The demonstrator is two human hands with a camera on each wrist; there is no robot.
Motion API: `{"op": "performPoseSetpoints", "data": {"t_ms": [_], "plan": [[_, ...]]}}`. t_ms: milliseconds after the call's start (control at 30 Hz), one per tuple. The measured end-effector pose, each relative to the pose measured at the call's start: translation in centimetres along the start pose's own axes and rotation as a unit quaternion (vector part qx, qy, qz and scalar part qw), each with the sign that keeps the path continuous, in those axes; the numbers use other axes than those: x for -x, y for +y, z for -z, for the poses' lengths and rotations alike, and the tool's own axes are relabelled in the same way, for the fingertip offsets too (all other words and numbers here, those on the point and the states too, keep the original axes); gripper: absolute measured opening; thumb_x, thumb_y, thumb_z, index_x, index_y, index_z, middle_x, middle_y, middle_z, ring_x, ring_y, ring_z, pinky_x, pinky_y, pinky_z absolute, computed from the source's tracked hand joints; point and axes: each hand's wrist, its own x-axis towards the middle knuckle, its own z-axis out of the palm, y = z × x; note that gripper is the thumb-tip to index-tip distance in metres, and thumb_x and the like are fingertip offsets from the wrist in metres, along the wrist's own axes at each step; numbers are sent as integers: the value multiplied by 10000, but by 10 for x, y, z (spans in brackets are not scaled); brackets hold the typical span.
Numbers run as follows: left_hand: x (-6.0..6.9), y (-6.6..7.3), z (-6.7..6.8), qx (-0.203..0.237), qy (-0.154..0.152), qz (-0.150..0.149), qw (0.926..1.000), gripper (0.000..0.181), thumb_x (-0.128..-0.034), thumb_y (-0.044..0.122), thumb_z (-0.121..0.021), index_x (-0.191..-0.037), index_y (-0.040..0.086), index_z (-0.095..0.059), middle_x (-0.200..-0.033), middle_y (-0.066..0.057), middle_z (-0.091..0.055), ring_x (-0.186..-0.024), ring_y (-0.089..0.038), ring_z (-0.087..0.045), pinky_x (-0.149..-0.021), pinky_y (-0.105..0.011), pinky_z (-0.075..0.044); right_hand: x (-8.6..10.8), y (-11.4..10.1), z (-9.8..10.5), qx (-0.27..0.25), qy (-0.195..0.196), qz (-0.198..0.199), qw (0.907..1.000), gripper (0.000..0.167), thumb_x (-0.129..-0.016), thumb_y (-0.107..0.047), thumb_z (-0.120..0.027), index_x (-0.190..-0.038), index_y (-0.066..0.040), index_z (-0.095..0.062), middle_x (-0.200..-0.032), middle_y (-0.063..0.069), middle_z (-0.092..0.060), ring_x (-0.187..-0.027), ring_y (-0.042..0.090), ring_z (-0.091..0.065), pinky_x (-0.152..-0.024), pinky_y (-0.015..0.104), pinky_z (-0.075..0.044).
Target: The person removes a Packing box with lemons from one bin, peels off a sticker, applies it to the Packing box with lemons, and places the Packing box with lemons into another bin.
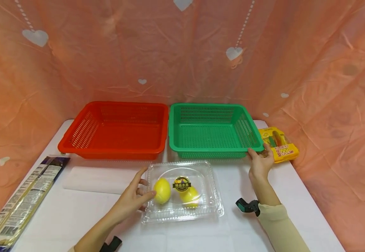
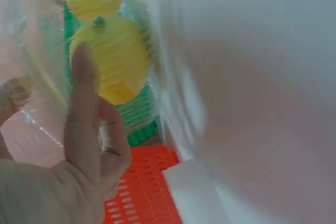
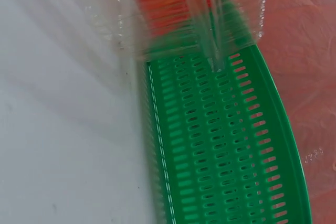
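A clear plastic fruit box with a dark label lies at the middle front of the white table, its lid closed. Two lemons, one at the left and one partly under the label, show through it. My left hand holds the box by its left side, thumb over the lid and fingers along the edge. The left wrist view shows this hand beside a lemon seen through the plastic. At the front right corner of the green basket, my right hand has thumb and fingers spread, close to the rim.
A red basket stands left of the green one. Beside the right hand lies a yellow packet. A white roll or folded sheet lies before the red basket, and long packaged strips run along the left edge.
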Motion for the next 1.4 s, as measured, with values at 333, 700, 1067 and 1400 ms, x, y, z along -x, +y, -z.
{"op": "performPoseSetpoints", "data": {"t_ms": [333, 700, 1067, 1400], "plan": [[6, 6, 7, 176, -465, -74, 9987, 868, -915, 119, -701, -1581, 173, -149, -1279, -252, -363, -841, -256, -564, -601, -339, -561, 0, 3, 7, 121, 203, 85, 9997, 690, -850, 235, -581, -1463, 16, -353, -1113, 30, -376, -786, 85, -511, -636, 136, -541], [-12, 63, 20, -265, -838, -723, 9935, 810, -935, 116, -670, -1571, 136, -170, -1312, -279, -352, -847, -318, -623, -635, -385, -598, -3, 1, 5, -109, 234, 218, 9994, 680, -843, 254, -570, -1453, 33, -365, -1120, 51, -401, -746, 78, -535, -621, 145, -546], [-90, 134, 16, -647, -1022, -775, 9896, 833, -959, 193, -672, -1589, 171, -128, -1369, -248, -383, -979, -349, -596, -756, -411, -602, -3, 5, 0, -43, 184, 244, 9995, 682, -845, 253, -562, -1466, 53, -362, -1180, 57, -423, -813, 81, -573, -676, 140, -547], [-202, 180, -10, 52, -1678, 92, 9858, 861, -980, 139, -645, -1592, 269, -55, -1497, -173, -326, -1127, -374, -569, -794, -455, -594, -4, 8, 2, 196, 92, 123, 9997, 707, -877, 193, -595, -1508, 5, -339, -1294, 82, -439, -876, 106, -540, -730, 175, -563]]}}
